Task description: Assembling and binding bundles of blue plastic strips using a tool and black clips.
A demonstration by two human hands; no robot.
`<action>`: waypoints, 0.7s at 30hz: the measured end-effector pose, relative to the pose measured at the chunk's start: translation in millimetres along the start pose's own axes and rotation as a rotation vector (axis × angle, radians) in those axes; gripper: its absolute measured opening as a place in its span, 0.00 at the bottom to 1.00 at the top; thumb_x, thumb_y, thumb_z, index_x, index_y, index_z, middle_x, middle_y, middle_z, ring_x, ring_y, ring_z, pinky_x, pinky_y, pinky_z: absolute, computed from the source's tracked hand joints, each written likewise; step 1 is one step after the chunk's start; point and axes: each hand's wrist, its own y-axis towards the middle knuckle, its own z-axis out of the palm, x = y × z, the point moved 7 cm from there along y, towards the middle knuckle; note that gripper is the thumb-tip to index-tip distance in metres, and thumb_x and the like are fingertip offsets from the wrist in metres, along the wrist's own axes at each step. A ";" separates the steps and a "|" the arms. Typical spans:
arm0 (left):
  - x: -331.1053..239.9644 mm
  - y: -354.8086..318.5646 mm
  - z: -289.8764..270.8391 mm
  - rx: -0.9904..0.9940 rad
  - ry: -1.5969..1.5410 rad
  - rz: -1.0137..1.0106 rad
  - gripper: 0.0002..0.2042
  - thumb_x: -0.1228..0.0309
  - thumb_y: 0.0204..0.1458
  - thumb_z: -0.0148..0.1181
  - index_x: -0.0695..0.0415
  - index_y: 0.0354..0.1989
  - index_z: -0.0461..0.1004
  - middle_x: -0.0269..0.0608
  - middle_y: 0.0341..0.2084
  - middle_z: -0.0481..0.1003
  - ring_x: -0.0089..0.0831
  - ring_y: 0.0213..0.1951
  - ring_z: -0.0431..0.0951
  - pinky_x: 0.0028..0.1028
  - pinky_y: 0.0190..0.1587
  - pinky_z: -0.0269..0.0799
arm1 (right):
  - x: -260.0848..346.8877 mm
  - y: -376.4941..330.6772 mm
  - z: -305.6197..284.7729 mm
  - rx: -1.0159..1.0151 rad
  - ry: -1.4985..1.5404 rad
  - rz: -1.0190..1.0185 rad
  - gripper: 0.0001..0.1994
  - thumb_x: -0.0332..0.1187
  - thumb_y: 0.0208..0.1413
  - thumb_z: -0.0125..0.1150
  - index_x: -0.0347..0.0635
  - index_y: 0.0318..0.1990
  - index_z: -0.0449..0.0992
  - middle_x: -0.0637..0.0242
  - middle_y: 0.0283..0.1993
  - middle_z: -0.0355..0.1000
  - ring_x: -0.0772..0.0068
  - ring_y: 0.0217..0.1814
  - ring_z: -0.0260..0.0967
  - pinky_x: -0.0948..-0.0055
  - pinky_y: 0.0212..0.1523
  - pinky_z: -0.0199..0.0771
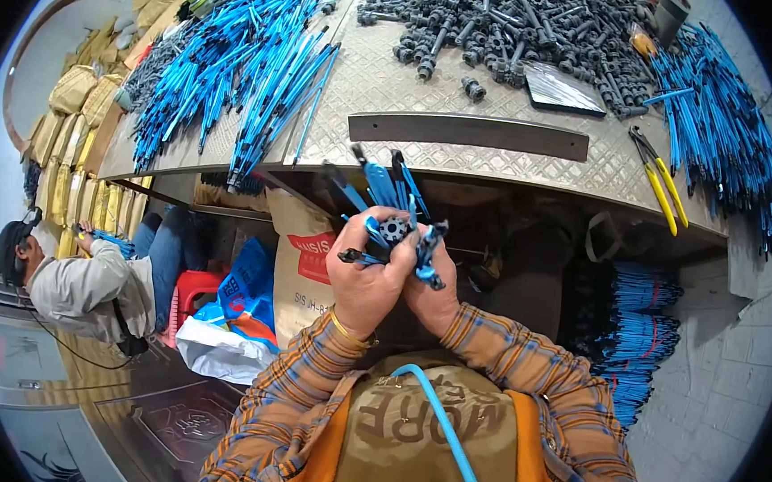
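Both my hands meet in front of my chest, just below the table's near edge. My left hand [364,271] is closed around a bunch of thin blue rods [379,183] with black ends, which look like umbrella ribs. A round black hub [393,231] with a ring of holes faces up between the fingers. Closed against its other side, my right hand [436,289] grips more of the blue rods, whose black ends [431,275] stick out by the fingertips. How the rods join the hub is hidden by the fingers.
On the table [342,104] lie a heap of black stems [508,26], blue rod piles to the left [228,60] and right [725,121], a dark bar [468,137] and yellow-handled pliers [663,184]. Bundled rods [635,330] lie below right. Another person [88,283] sits at left.
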 end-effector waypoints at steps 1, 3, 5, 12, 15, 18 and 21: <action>-0.8 1.4 3.6 0.042 -0.051 0.009 0.13 0.79 0.40 0.59 0.62 0.37 0.71 0.42 0.31 0.73 0.29 0.30 0.72 0.23 0.36 0.68 | -4.6 -1.2 -2.2 0.010 0.048 0.022 0.22 0.27 0.41 0.59 0.39 0.48 0.66 0.62 0.39 0.63 0.65 0.36 0.59 0.73 0.40 0.61; 1.4 6.8 4.7 0.123 -0.071 0.009 0.12 0.79 0.40 0.59 0.62 0.36 0.71 0.42 0.31 0.73 0.30 0.30 0.72 0.22 0.35 0.68 | 17.8 -3.4 -5.5 0.065 -0.113 -0.074 0.24 0.30 0.41 0.60 0.39 0.50 0.65 0.61 0.40 0.63 0.64 0.37 0.58 0.71 0.41 0.61; 3.2 10.9 7.6 0.284 -0.111 0.009 0.11 0.78 0.39 0.58 0.62 0.34 0.71 0.42 0.31 0.73 0.30 0.30 0.72 0.22 0.35 0.68 | 56.6 -10.5 -6.0 0.175 -0.432 -0.267 0.29 0.35 0.41 0.61 0.37 0.53 0.62 0.59 0.41 0.62 0.62 0.39 0.57 0.69 0.43 0.60; 7.4 18.4 24.4 0.688 -0.257 0.105 0.10 0.77 0.39 0.57 0.61 0.33 0.71 0.41 0.30 0.73 0.30 0.27 0.72 0.22 0.32 0.68 | 78.2 -24.6 -12.9 0.455 -0.521 -0.327 0.40 0.46 0.40 0.63 0.33 0.58 0.55 0.55 0.45 0.60 0.57 0.43 0.56 0.63 0.48 0.57; 8.4 14.9 31.6 0.738 -0.288 0.050 0.08 0.78 0.38 0.57 0.60 0.30 0.70 0.40 0.30 0.73 0.29 0.26 0.71 0.22 0.31 0.67 | 73.1 -30.0 -21.0 0.511 -0.398 -0.265 0.39 0.47 0.41 0.63 0.34 0.58 0.55 0.54 0.47 0.60 0.57 0.45 0.56 0.64 0.50 0.57; 10.4 9.7 37.3 0.723 -0.250 0.027 0.07 0.79 0.38 0.57 0.59 0.28 0.69 0.39 0.29 0.72 0.29 0.25 0.70 0.22 0.30 0.67 | 73.8 -30.9 -24.5 0.531 -0.343 -0.246 0.37 0.46 0.42 0.62 0.33 0.58 0.56 0.54 0.47 0.60 0.57 0.44 0.57 0.65 0.50 0.58; 14.7 7.0 40.4 0.620 -0.102 0.021 0.07 0.79 0.37 0.58 0.59 0.25 0.68 0.38 0.26 0.71 0.28 0.23 0.69 0.22 0.29 0.66 | 79.7 -30.2 -27.5 0.549 -0.301 -0.258 0.33 0.43 0.47 0.60 0.33 0.57 0.58 0.54 0.45 0.63 0.57 0.41 0.60 0.66 0.49 0.61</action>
